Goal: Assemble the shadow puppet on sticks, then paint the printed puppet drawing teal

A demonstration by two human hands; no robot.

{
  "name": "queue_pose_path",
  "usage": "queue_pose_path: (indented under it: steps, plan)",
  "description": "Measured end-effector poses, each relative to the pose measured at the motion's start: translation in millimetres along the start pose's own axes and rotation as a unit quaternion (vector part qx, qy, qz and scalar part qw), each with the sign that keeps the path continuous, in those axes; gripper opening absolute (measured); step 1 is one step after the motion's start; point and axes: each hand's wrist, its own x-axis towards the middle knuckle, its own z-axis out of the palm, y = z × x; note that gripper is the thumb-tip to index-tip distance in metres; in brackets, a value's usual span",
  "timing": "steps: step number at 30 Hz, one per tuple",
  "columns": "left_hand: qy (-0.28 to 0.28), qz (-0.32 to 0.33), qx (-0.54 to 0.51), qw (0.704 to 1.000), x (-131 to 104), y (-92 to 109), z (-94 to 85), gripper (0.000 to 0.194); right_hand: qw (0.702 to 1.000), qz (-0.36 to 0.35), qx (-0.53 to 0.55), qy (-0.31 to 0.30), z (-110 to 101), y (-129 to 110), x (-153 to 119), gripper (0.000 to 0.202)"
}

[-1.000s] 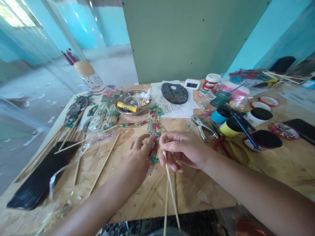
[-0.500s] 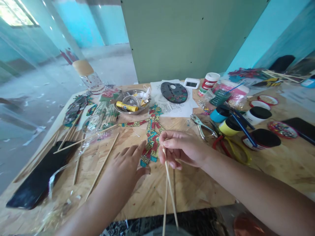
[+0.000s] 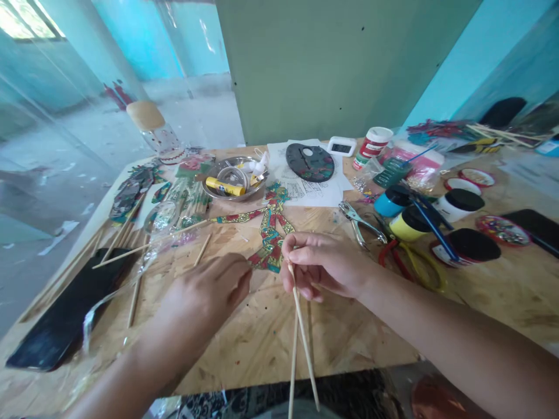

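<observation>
Sticks in hand: two thin pale wooden sticks (image 3: 304, 331), crossing just below the fingertips and spreading toward the near edge of the table.
Right hand (image 3: 321, 265): thumb and forefinger pinched on the sticks' upper ends, other fingers loosely bent, beside the puppet.
Left hand (image 3: 209, 288): fingers curled, palm down, tips at the lower end of the puppet's leg (whether they grip it, I cannot tell).
Puppet: flat jointed paper-like figure (image 3: 271, 237), patterned red, yellow and teal, lying on the wood-grained tabletop (image 3: 349, 331) between the hands; one arm stretched left, meeting a long pale stick (image 3: 179, 233).
Left side: black phone-like slab (image 3: 65, 317) with loose sticks across its far end; crumpled clear plastic beside it.
Right side: silver hole-punch pliers (image 3: 358, 224), red-and-yellow-handled tool (image 3: 421, 267) partly behind the forearm, lidded paint jars (image 3: 413, 224) in yellow, blue and white, blue-handled brushes lying over them.
Beyond the puppet: round steel dish (image 3: 209, 189) holding a yellow glue tube (image 3: 225, 187); black oval palette (image 3: 310, 163) on white printed sheets (image 3: 336, 195).
Far edge: small white digital clock (image 3: 342, 146), red-and-white tub (image 3: 372, 146), clear bottle with tan lid (image 3: 159, 137).
Backdrop: grey-green board (image 3: 340, 64), turquoise walls.
</observation>
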Motion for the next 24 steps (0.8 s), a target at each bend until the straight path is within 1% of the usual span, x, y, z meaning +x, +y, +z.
queue_pose_path:
  steps: [1, 2, 4, 6, 8, 10, 11, 13, 14, 15, 17, 18, 20, 24]
  plan:
    - [0.027, -0.038, -0.026, 0.999, 3.3, 0.0, -3.1, 0.009, 1.0, 0.001, 0.001, -0.001, 0.0, 0.2, 0.2, 0.012]
    - [0.04, -0.076, -0.058, 0.995, 6.8, 0.0, -5.6, 0.009, 1.0, 0.001, 0.002, -0.002, -0.1, 0.5, 0.4, 0.012]
    - [0.038, -0.148, -0.139, 0.978, 13.7, 0.3, -7.2, 0.01, 1.0, 0.0, 0.002, -0.001, -0.8, 1.3, 0.8, 0.012]
    - [0.035, -0.202, -0.233, 0.951, 18.8, 0.4, -3.8, 0.013, 1.0, 0.001, 0.0, 0.009, -1.7, 2.3, 1.0, 0.012]
    - [0.032, -0.233, -0.317, 0.919, 21.8, 0.0, 2.4, 0.014, 1.0, 0.004, -0.001, 0.019, -2.5, 3.2, 1.2, 0.012]
    - [0.028, -0.228, -0.372, 0.899, 23.6, -0.7, 7.6, 0.012, 1.0, 0.006, 0.0, 0.022, -3.0, 3.6, 1.3, 0.012]
    - [0.023, -0.212, -0.386, 0.898, 24.6, -1.2, 9.0, 0.012, 1.0, 0.006, 0.0, 0.022, -3.0, 3.5, 1.3, 0.012]
    - [0.014, -0.155, -0.376, 0.913, 27.7, -2.4, 9.1, 0.021, 1.0, 0.004, -0.002, 0.025, -3.0, 3.2, 1.3, 0.011]
    - [0.014, -0.119, -0.354, 0.928, 29.8, -3.1, 8.2, 0.026, 1.0, 0.003, -0.004, 0.026, -2.8, 3.0, 1.4, 0.011]
    - [0.017, -0.083, -0.324, 0.942, 32.4, -3.9, 7.1, 0.026, 1.0, 0.003, -0.006, 0.027, -2.6, 2.8, 1.4, 0.012]
    - [0.035, -0.024, -0.269, 0.962, 38.2, -5.2, 5.3, 0.016, 1.0, 0.005, -0.006, 0.028, -1.7, 2.3, 1.4, 0.013]
    - [0.048, -0.008, -0.25, 0.967, 41.1, -5.7, 5.1, 0.01, 1.0, 0.006, -0.005, 0.03, -1.1, 2.0, 1.3, 0.014]
    - [0.072, -0.008, -0.232, 0.97, 45.8, -6.3, 6.2, 0.003, 0.999, 0.002, -0.007, 0.039, 0.7, 1.1, 0.9, 0.015]
    - [0.097, -0.054, -0.212, 0.971, 49.2, -5.2, 12.2, 0.003, 0.996, -0.01, -0.019, 0.082, 5.7, -2.3, -1.4, 0.018]
